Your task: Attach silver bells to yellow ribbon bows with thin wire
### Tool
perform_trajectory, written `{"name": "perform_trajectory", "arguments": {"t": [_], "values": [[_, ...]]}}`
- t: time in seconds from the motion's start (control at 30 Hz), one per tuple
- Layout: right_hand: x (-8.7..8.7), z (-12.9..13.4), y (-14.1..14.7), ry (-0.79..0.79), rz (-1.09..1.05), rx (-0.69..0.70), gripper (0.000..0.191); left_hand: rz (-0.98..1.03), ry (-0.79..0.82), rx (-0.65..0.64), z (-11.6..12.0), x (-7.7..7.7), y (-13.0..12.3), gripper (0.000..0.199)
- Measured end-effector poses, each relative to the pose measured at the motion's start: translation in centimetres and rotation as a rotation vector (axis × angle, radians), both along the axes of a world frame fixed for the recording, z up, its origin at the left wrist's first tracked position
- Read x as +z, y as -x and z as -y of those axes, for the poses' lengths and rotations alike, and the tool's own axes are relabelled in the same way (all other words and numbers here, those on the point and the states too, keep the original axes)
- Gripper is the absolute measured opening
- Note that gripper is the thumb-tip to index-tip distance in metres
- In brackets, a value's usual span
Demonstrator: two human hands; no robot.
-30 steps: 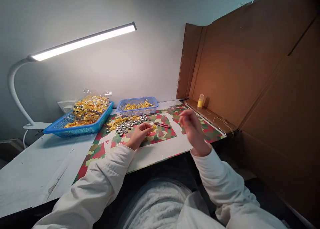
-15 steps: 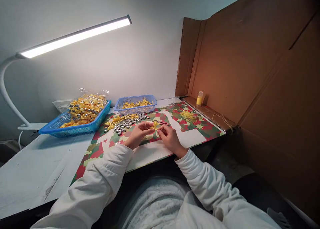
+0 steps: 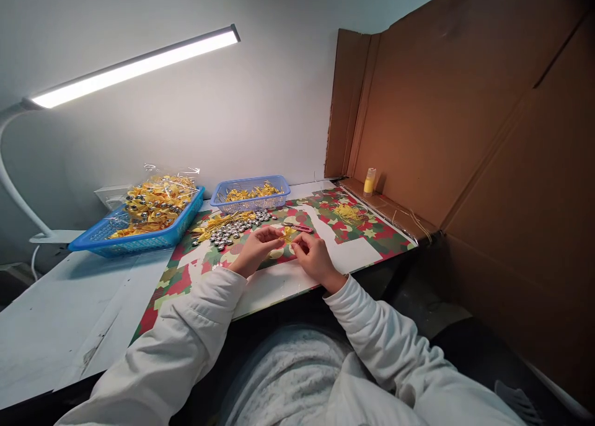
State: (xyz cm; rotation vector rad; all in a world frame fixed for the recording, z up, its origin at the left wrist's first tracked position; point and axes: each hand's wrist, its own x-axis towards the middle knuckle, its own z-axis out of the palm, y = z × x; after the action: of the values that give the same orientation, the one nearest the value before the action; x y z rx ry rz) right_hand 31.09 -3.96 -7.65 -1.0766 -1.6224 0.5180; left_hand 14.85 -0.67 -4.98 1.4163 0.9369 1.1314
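Between my two hands is a small yellow ribbon bow (image 3: 288,234), pinched from both sides just above the table. My left hand (image 3: 258,247) has its thumb and forefinger closed on the bow's left side. At its right side, my right hand (image 3: 315,258) pinches with thumb and forefinger; the fingertips partly hide the bow. Just behind the hands lies a slim red tool (image 3: 301,227), its kind too small to make out. Left of my left hand are many silver bells (image 3: 227,232) in a loose heap, beside a bundle of yellow ribbon pieces (image 3: 209,226).
A blue basket (image 3: 186,218) piled with yellow ribbon pieces and silver bells stands left; a lighter blue basket (image 3: 251,203) sits at the back. Yellow cords (image 3: 348,213) and a small bottle (image 3: 369,182) are right. A lamp (image 3: 139,66) hangs above; a cardboard wall (image 3: 441,116) closes the right side.
My hands stay at nearly the same spot, both still on the bow, with only slight finger movement. The whole view has shifted a little.
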Motion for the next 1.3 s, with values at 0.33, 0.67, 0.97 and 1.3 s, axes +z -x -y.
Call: {"name": "perform_trajectory", "arguments": {"t": [0.33, 0.67, 0.97, 1.3], "values": [[0.02, 0.2, 0.02, -0.018, -0.025, -0.016, 0.012, -0.024, -0.097, -0.013, 0.28, 0.16, -0.2, 0.035], [0.01, 0.21, 0.17, -0.005, -0.014, -0.028, 0.012, -0.059, -0.121, -0.013, 0.51, 0.39, -0.34, 0.037], [0.28, 0.32, 0.24, 0.023, -0.015, -0.024, 0.011, -0.075, -0.106, -0.017, 0.55, 0.44, -0.39, 0.036], [0.22, 0.27, 0.2, 0.004, -0.039, 0.011, 0.011, -0.05, -0.07, -0.007, 0.51, 0.39, -0.37, 0.034]]}}
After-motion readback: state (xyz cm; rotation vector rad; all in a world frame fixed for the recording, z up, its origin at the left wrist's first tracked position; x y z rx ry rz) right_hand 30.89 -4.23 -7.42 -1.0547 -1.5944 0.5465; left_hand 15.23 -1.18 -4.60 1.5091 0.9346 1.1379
